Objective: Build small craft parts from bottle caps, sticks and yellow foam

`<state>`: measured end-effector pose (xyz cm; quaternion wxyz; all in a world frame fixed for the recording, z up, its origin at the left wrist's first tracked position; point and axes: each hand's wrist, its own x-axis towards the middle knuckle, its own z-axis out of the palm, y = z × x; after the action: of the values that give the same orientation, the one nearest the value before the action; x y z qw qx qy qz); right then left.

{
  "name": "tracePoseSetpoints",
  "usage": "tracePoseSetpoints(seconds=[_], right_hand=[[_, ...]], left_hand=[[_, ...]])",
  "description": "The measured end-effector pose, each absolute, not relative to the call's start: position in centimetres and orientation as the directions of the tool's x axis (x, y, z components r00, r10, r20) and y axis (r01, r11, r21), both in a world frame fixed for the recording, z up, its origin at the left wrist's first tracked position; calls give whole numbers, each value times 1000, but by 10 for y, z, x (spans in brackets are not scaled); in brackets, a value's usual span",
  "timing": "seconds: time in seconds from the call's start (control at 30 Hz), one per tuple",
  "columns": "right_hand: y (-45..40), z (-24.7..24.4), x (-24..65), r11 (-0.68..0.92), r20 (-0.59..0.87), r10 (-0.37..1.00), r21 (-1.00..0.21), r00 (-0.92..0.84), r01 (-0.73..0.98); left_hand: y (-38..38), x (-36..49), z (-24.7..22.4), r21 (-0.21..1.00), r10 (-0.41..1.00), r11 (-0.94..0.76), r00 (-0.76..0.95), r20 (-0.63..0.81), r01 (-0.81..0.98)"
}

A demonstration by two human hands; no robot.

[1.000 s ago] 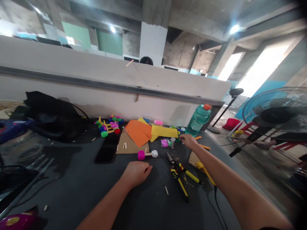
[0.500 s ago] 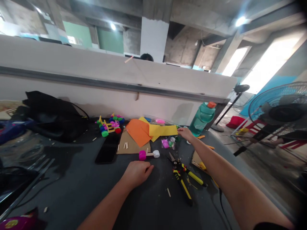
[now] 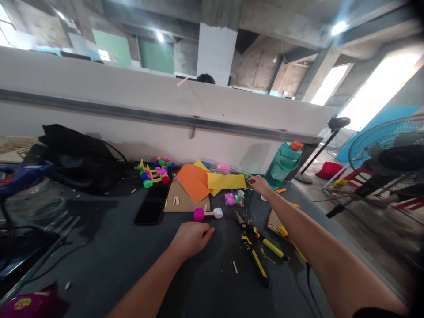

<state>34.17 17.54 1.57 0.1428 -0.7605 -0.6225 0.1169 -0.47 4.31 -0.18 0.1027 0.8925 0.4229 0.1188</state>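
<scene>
My left hand point(image 3: 192, 239) rests on the dark table with its fingers curled into a loose fist, and nothing shows in it. Just beyond it lies a small stick point(image 3: 209, 213) with a magenta clay piece point(image 3: 198, 214) and a white clay piece point(image 3: 217, 213) at its ends. Reaching forward, my right hand point(image 3: 260, 185) has its fingertips pinched beside the yellow paper point(image 3: 228, 181); what they hold is too small to make out. Small clay packs point(image 3: 231, 199) lie to its left. Behind it stands a green bottle point(image 3: 281, 165).
Cutting pliers point(image 3: 253, 238) lie right of centre. Orange paper point(image 3: 192, 179) overlaps cardboard point(image 3: 175, 205) beside a phone point(image 3: 150, 207). A clay-wheeled model point(image 3: 154, 174), black bag point(image 3: 79, 161) and glue gun point(image 3: 23, 174) are left. A white partition point(image 3: 149, 137) borders the back; a fan point(image 3: 394, 154) stands right.
My right hand's fingertips have come slightly away from the end of the yellow paper. My left hand stays on the table, and the whole view has shifted a little.
</scene>
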Motion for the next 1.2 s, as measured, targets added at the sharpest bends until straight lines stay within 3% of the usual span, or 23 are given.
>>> tracePoseSetpoints(seconds=[0.17,0.33,0.7,0.93,1.2], right_hand=[[191,17,318,-216,55,965,-388,256,896],[188,16,298,-132,3,990,-377,143,917],[201,18,284,-87,145,982,-207,118,975],[221,9,268,-48,162,985,-70,59,996],[220,13,275,42,166,985,-6,-40,999]], left_hand=[[43,-5,-1,293,786,-612,607,122,734],[44,-4,-2,287,788,-610,605,116,739],[42,-5,-4,285,787,-614,598,152,736],[44,-5,-6,302,787,-612,599,146,731],[44,-4,-4,322,797,-596,591,123,736]])
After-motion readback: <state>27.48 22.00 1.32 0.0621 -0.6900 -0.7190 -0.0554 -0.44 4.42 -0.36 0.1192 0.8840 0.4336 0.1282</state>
